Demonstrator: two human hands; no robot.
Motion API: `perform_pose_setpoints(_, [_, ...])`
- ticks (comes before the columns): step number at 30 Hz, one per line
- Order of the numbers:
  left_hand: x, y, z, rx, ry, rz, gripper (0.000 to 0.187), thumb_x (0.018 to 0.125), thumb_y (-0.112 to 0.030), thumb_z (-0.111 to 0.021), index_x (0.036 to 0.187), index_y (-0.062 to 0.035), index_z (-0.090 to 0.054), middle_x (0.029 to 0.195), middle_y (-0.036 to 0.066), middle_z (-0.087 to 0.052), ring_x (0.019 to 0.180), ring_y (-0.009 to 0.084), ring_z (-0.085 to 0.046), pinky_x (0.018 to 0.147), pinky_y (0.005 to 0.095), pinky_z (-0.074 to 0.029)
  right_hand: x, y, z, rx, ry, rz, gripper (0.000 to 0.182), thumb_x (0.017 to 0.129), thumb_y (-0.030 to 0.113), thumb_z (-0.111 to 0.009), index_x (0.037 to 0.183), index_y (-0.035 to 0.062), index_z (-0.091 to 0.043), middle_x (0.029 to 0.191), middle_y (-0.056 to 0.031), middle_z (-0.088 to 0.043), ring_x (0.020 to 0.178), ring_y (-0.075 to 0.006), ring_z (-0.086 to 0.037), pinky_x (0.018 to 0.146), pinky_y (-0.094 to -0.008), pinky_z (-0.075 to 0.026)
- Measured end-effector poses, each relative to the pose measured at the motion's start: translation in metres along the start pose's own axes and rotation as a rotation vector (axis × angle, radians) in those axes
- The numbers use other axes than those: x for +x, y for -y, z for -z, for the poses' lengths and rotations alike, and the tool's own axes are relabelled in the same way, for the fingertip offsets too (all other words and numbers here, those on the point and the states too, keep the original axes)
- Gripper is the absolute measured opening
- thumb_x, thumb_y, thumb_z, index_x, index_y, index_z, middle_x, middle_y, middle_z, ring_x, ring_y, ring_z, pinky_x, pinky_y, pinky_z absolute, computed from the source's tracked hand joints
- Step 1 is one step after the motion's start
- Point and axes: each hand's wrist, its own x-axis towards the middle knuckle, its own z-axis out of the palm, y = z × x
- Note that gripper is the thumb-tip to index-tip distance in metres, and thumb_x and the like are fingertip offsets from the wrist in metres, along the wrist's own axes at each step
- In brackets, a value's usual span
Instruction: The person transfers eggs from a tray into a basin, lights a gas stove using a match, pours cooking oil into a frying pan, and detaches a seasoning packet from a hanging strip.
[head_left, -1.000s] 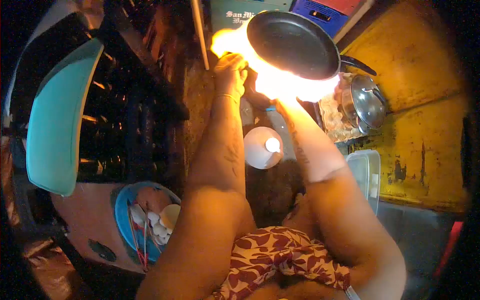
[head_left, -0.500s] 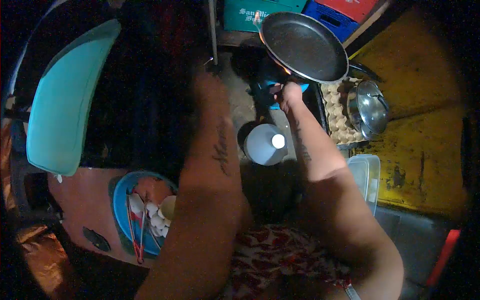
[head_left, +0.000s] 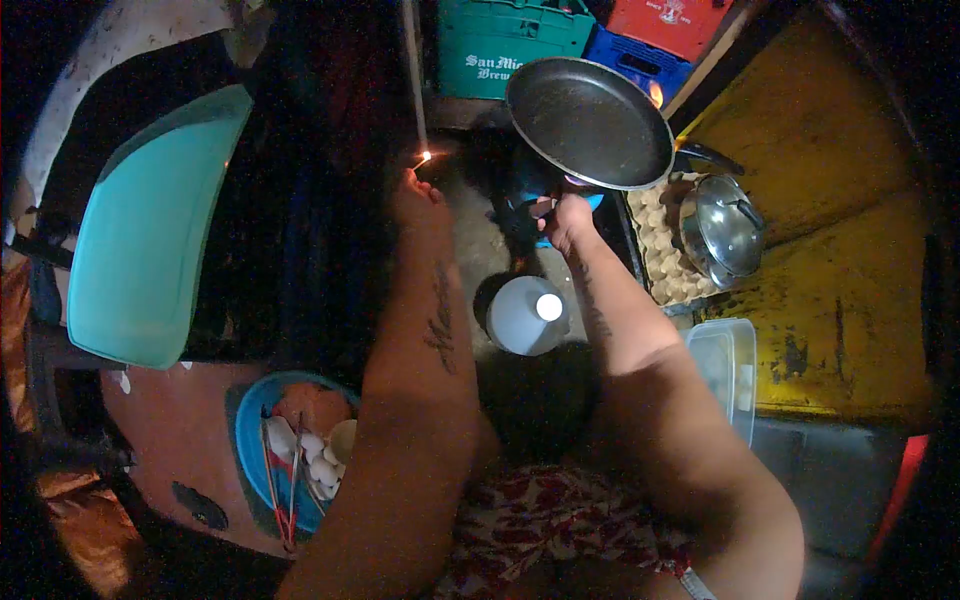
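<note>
My left hand (head_left: 426, 190) is closed on a thin match (head_left: 420, 163), whose tip burns brightly beside an upright pole. Below the frying pan's near rim, my right hand (head_left: 570, 218) has its fingers closed on a small flat box-like thing (head_left: 543, 208), too dark to name surely. Close by that hand are blue parts (head_left: 594, 202), partly hidden under the pan. The black frying pan (head_left: 590, 122) sits tilted in view, its handle (head_left: 710, 156) pointing right. A flame (head_left: 656, 94) shows at its far right rim. Between my forearms stands a whitish jug (head_left: 520, 318) with a white cap.
A lidded pot (head_left: 728, 228) rests on egg trays (head_left: 660, 262) at right, beside a clear plastic container (head_left: 735, 370). Green (head_left: 510, 45) and red (head_left: 672, 25) crates stand behind. At left are a turquoise tub (head_left: 150, 240) and a blue basin (head_left: 250, 440) with eggs and tongs.
The match tip now glows brightly and lights my left fingers, which were dark before. Flames at the pan's left edge are gone from view; one shows at its right. The view has shifted slightly.
</note>
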Motion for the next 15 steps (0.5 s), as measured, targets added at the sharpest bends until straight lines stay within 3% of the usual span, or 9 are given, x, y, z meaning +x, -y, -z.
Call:
perform_pose_setpoints(2, [-0.012, 0.0, -0.007, -0.022, 0.004, -0.021, 0.013, 0.094, -0.027, -0.057, 0.094, -0.0146, -0.056, 0.08, -0.004, -0.044, 0.071, 0.0067, -0.044, 0.057, 0.0204, -0.04, -0.062, 0.059, -0.026, 0.159, -0.05, -0.129, 0.029, 0.099, 0.037, -0.039, 0.099, 0.0098, -0.049, 0.085, -0.0091, -0.056, 0.061, -0.0187, -0.054, 0.045, -0.0322, -0.042])
perform_pose_setpoints(3, [-0.013, 0.002, -0.006, -0.042, 0.003, -0.041, 0.012, 0.094, -0.027, -0.058, 0.093, -0.0148, -0.056, 0.079, -0.004, -0.044, 0.069, 0.0061, -0.043, 0.055, 0.0194, -0.039, -0.066, 0.062, -0.027, 0.283, -0.09, -0.177, 0.03, 0.1, 0.038, -0.039, 0.099, 0.0103, -0.049, 0.085, -0.0088, -0.056, 0.062, -0.0185, -0.055, 0.045, -0.0327, -0.042])
perform_pose_setpoints(15, [0.007, 0.01, -0.006, -0.046, -0.108, -0.01, 0.018, 0.092, -0.026, -0.062, 0.08, -0.0161, -0.053, 0.072, -0.004, -0.045, 0.062, 0.0071, -0.044, 0.052, 0.0206, -0.038, -0.071, 0.066, -0.028, 0.31, -0.077, -0.212, 0.021, 0.102, 0.027, -0.03, 0.101, 0.0145, -0.047, 0.085, -0.0041, -0.057, 0.071, -0.0188, -0.056, 0.053, -0.034, -0.042])
